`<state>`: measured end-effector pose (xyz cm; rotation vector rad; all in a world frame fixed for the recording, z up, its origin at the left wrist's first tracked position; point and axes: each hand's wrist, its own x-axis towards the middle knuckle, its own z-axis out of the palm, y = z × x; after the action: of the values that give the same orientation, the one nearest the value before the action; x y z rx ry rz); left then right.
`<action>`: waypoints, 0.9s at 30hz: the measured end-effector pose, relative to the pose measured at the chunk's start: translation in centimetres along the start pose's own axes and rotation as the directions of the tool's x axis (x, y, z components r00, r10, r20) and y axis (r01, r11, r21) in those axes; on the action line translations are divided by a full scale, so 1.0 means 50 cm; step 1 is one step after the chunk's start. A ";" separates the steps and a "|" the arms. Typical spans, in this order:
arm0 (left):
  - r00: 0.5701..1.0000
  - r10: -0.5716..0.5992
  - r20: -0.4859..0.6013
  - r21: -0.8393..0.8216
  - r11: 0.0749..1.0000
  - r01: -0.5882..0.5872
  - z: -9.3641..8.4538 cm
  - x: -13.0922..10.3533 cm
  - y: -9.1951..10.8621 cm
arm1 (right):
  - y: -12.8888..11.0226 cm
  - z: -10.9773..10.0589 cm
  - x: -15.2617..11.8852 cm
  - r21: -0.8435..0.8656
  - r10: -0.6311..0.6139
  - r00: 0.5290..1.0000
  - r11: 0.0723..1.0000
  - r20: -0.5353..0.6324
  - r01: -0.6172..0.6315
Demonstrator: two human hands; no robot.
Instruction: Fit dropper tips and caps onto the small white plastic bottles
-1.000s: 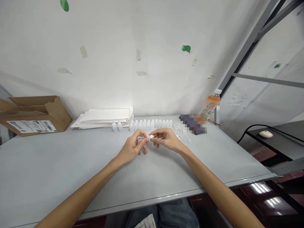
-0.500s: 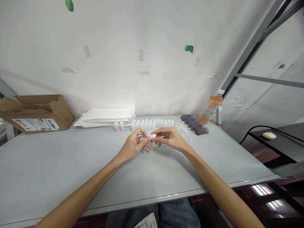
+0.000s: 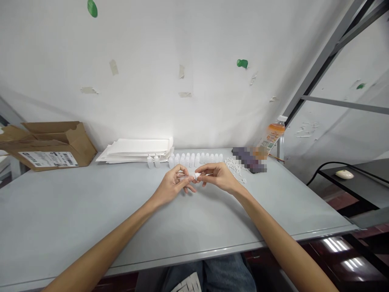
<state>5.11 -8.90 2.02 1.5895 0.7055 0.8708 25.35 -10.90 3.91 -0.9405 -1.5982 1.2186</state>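
My left hand [image 3: 170, 185] is closed around a small translucent plastic dropper bottle [image 3: 192, 175], held on its side just above the table. The fingers of my right hand [image 3: 221, 177] pinch the white cap end of that bottle, and the two hands almost meet. Behind them stand several similar small bottles [image 3: 182, 159] in a close group. Two more bottles [image 3: 153, 162] with narrow tips are set apart to the left. To the right of my right hand lies a loose pile of small white plastic pieces [image 3: 233, 166].
On the grey table [image 3: 170, 231], a stack of white sheets or envelopes [image 3: 136, 150] lies against the wall. An open cardboard box [image 3: 69, 150] is at far left. A drink bottle [image 3: 272, 136] and a blurred dark object [image 3: 247, 158] stand at back right.
The right fingertips have shifted very slightly on the cap end. Both hands otherwise keep their place and hold, while the view has moved a little.
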 end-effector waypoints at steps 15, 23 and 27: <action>1.000 0.005 -0.013 0.278 0.961 -0.001 -0.002 -0.008 0.011 | 0.008 0.003 0.003 -0.038 0.137 0.989 0.990 0.061 -0.134; 1.000 -0.008 0.001 0.344 0.939 0.007 0.002 -0.013 0.018 | 0.017 0.012 0.003 -0.118 0.184 0.982 0.977 0.037 -0.179; 1.000 -0.008 0.009 0.364 0.931 0.004 0.005 -0.015 0.018 | 0.016 0.017 0.003 -0.157 0.155 0.988 0.976 0.014 -0.151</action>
<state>4.91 -9.83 2.77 1.9173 0.9031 0.7546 24.52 -10.82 3.08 -1.1698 -1.6858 1.2281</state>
